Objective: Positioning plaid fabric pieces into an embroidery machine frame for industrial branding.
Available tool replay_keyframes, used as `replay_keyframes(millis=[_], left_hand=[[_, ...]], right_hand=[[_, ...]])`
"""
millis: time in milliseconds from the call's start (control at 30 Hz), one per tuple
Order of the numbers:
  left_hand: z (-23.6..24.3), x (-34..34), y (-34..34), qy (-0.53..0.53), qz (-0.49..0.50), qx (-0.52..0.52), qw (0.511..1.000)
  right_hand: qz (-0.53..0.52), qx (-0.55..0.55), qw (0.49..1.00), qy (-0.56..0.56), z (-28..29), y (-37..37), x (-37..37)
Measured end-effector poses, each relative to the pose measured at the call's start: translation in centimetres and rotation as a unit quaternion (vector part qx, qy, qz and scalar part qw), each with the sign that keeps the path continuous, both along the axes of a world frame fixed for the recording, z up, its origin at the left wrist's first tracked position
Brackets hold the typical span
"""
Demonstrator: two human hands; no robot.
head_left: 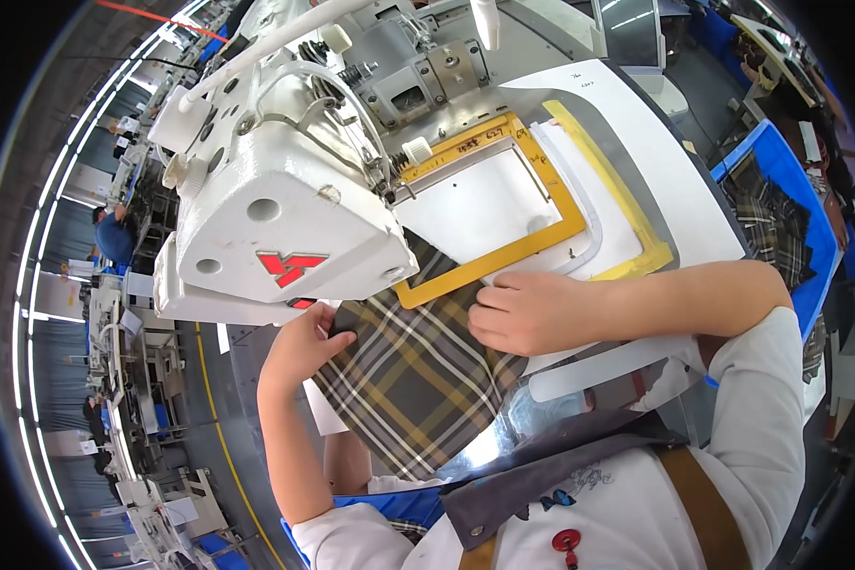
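A dark plaid fabric piece (418, 370) with white and mustard lines lies across the front of the sewing machine's work plate and hangs over its near edge. My left hand (304, 347) pinches its left edge, thumb on top, close to the machine head. On the fabric's right edge rests my right hand (503, 313), fingers curled down onto it. Just beyond that hand is a yellow rectangular frame (489, 266), whose near left corner overlaps the fabric. The white sewing machine head (285, 218) hides the fabric's far part.
Right of the frame, a yellow-edged clear template (627, 252) lies on the white table (684, 180). A blue bin (765, 142) holding plaid pieces stands at the far right. Blue material (380, 508) sits by my lap. Other workstations (152, 380) and a person (114, 236) are at left.
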State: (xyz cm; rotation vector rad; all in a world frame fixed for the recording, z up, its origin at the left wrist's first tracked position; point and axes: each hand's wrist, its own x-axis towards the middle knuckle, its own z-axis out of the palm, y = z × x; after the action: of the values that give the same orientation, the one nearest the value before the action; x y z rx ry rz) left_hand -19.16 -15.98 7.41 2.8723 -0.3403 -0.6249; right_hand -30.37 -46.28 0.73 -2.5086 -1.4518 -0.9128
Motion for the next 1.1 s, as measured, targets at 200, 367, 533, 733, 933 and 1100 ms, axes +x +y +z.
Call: replay_keyframes(millis=[200,367,533,733,933,1100], left_hand=[[-3.5,4.4,3.5,-0.129,-0.023,-0.208,0.969],[-8.5,8.8,4.7,-0.334,-0.166,-0.154,0.915],[-11.3,9.4,2.6,-0.326,-0.151,-0.200,0.911],[-12.6,8.5,1.6,-0.319,-0.141,-0.230,0.909],[-14.9,5.4,1.0,-0.311,-0.118,-0.247,0.910],[-14.7,8.3,2.1,-0.299,-0.095,-0.261,0.913]], right_hand=[[-0.008,-0.042,0.999,-0.003,-0.1,1.0,1.3],[-0.125,-0.067,0.984,0.109,1.5,-3.0,-1.9],[-0.225,0.034,0.959,0.168,2.5,-7.8,-5.7],[-0.348,0.250,0.861,0.273,1.3,-12.0,1.6],[-0.279,0.290,0.850,0.341,0.7,-12.7,7.1],[-0.297,0.340,0.839,0.304,-0.9,-12.8,12.6]])
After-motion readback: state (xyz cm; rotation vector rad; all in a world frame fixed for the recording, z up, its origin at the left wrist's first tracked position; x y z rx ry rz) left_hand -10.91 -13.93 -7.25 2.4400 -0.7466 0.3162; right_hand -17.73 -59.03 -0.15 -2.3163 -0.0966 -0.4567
